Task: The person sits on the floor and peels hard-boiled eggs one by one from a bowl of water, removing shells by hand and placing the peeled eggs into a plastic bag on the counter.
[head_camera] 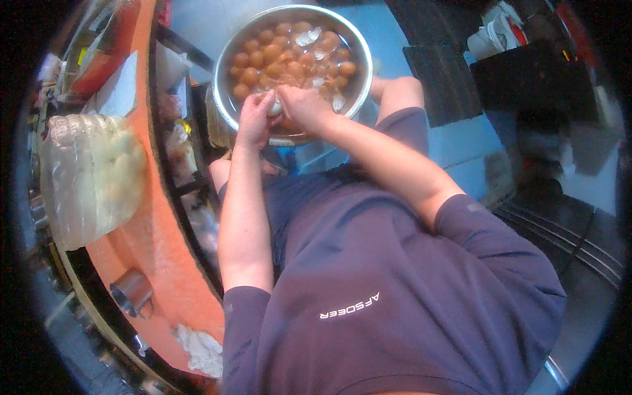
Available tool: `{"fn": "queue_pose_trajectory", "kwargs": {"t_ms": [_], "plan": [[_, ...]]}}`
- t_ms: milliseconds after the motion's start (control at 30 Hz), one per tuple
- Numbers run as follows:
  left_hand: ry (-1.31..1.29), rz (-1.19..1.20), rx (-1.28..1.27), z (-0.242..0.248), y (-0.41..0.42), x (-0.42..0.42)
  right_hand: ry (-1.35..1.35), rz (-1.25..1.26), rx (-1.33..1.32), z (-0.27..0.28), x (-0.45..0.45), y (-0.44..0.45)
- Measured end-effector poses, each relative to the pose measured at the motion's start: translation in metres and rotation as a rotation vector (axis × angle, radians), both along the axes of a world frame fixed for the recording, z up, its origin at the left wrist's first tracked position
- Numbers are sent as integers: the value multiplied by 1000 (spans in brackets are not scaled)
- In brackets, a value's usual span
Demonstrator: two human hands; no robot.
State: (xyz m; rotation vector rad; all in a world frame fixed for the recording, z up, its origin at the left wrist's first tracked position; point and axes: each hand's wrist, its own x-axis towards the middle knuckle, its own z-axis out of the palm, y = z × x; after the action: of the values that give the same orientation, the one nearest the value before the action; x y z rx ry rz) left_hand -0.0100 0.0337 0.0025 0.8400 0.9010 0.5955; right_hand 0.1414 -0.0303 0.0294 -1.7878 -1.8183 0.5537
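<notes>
A wide metal basin (367, 64) stands before me between my legs. Many brown eggs (251, 76) lie in it in liquid, with whitish shell or membrane pieces (308, 37) among them. Over the basin's near side, my left hand (256, 116) holds a pale, whitish egg (276, 107), mostly hidden by fingers. My right hand (305, 106) meets it from the other side, its fingertips gripping the same egg. Both hands are above the near rim, close together.
Along my left runs an orange tabletop (168, 247). On it are a filled clear plastic bag (94, 177), a metal mug (131, 292) lying on its side and a crumpled white cloth (200, 350). Bags sit on a shelf below. A white bucket (486, 42) stands far right.
</notes>
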Motion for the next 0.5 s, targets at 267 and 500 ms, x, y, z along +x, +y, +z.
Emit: {"fn": "queue_pose_trajectory", "kwargs": {"t_ms": [267, 500], "plan": [[-34, 62, -34, 0, -1, 1, 143, -77, -67, -23, 12, 15], [-9, 73, -142, 8, 1, 1, 468, -105, 33, -24, 26, 22]]}}
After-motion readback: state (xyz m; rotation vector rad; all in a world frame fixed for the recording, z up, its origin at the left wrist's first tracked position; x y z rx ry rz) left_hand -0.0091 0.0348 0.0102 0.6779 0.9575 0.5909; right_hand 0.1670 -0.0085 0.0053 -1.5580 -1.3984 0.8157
